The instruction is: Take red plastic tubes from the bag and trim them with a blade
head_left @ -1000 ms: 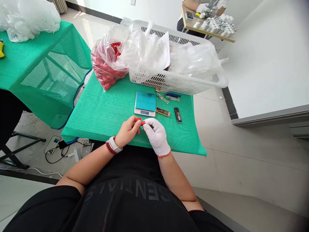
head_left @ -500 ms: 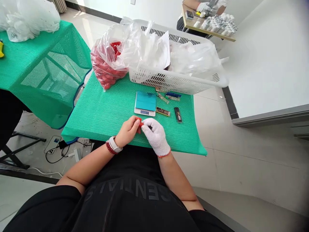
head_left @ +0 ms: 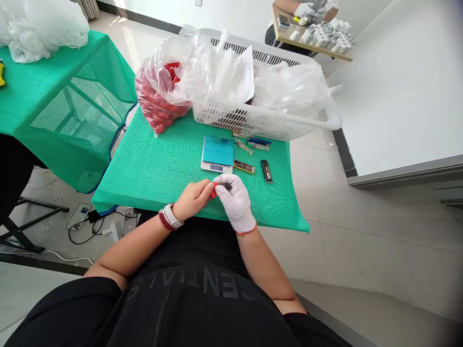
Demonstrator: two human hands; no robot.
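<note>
Between my two hands is a small red piece [head_left: 213, 191], mostly covered by fingers, so its kind does not show. My left hand [head_left: 194, 197], bare with a white band and red beads at the wrist, is closed on its left side. My right hand [head_left: 234, 200], in a white knit glove, pinches it from the right. Just beyond the hands lies a small scale [head_left: 217, 153] with a blue top and a lit display. A narrow black-and-gold package [head_left: 244, 166] touches or nearly touches its right side, and a black box-like item [head_left: 266, 171] lies farther right.
A clear bag of red pieces [head_left: 161, 108] leans at the back left of the green-covered table [head_left: 152, 168]. Behind the scale stands a white basket [head_left: 267, 118] with plastic bags. Small clear packages [head_left: 244, 146] lie before it. Another person's gloved hands [head_left: 307, 10] work at a far table.
My left fingers have closed further over the red piece and turned it. The piece has shifted slightly right, and less of it shows. The scale and packages have stayed put.
</note>
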